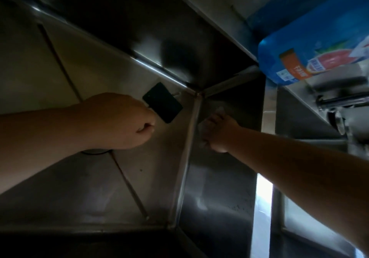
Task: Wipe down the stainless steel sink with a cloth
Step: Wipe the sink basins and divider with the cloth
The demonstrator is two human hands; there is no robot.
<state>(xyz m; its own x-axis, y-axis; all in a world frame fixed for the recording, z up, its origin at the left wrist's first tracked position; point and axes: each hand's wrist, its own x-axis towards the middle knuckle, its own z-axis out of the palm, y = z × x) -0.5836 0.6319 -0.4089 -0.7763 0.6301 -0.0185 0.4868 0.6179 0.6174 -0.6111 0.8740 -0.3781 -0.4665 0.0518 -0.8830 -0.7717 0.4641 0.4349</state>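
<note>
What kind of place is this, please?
Probably a kitchen or scullery: a deep steel sink, a tap at its right edge, and a blue bottle, likely a cleaner, on the ledge.

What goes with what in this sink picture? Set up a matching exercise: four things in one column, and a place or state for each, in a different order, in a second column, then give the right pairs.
Things
1. left hand
2. right hand
3. blue bottle
4. dark square pad

Places or states
A. stands on the ledge at the upper right, outside the basin
B. presses a pale cloth against the right inner wall of the sink
C. lies on the basin floor near the far corner
D. fingers curled, hovering over the basin floor, beside the pad

Pairs: 1-D, 2-B, 3-A, 4-C
</note>
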